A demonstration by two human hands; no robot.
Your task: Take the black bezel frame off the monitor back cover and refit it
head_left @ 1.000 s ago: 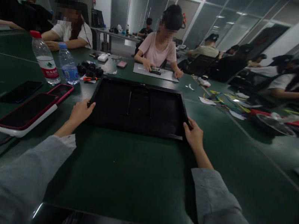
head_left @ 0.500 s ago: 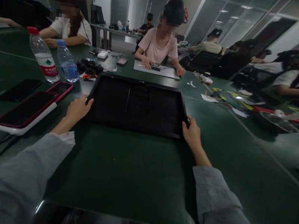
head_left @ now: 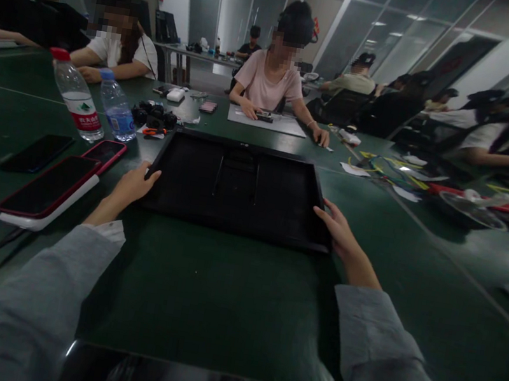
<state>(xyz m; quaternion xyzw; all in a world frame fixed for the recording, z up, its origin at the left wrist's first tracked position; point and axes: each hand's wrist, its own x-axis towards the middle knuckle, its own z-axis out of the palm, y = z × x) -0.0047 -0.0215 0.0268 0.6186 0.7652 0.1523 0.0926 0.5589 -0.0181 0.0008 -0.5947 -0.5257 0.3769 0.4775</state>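
Observation:
A black shallow tray-like panel (head_left: 277, 200) with a raised rim lies in front of me, over the green table. A thin U-shaped frame (head_left: 240, 165) shows in its middle, and a small pale mark sits on its far rim. My left hand (head_left: 138, 184) is closed on the left side, with its thumb over the rim. On the right side, my right hand (head_left: 336, 226) grips the rim between thumb and fingers; its fingertips are partly hidden. The panel's near right corner sits a little closer to me than the left.
Left stand two water bottles (head_left: 79, 105), with a red-cased phone (head_left: 49, 187) on a white block and a dark phone (head_left: 37, 153) nearby. Black small parts (head_left: 154, 115) lie behind. A co-worker (head_left: 272, 80) sits opposite. Cables (head_left: 381, 167) and a bowl (head_left: 468, 211) are right.
The panel's right end has swung toward me and slightly right, and my right hand moved with it, its fingers straighter. The co-worker opposite has reached one hand out to the right.

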